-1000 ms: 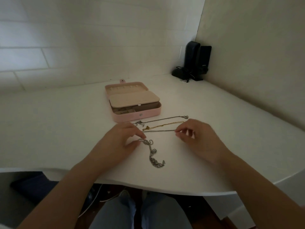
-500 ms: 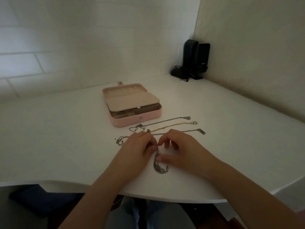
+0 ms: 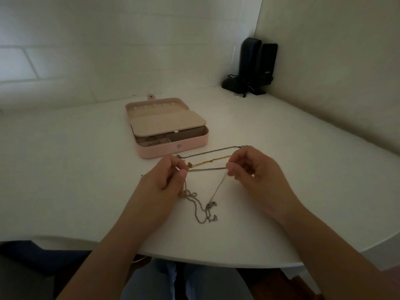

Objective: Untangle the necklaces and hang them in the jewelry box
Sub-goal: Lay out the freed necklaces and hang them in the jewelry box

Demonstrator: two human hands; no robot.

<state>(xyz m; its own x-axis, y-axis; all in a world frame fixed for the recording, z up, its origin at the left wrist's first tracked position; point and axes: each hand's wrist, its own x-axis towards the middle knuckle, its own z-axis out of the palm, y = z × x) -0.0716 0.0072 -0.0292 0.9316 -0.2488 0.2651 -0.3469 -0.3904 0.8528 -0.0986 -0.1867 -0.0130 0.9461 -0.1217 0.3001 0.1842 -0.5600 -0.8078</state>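
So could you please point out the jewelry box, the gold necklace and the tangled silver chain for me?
jewelry box (image 3: 173, 149), head view, pink front wall.
gold necklace (image 3: 207, 162), head view, middle of the chain.
tangled silver chain (image 3: 211, 206), head view, knot lying on the table.

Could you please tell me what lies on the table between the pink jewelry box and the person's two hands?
In the head view, three straightened chains: a silver chain, a gold chain and another silver chain.

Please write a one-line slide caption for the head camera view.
Left hand and right hand pinch a tangled silver necklace above the white table, near the open pink jewelry box.
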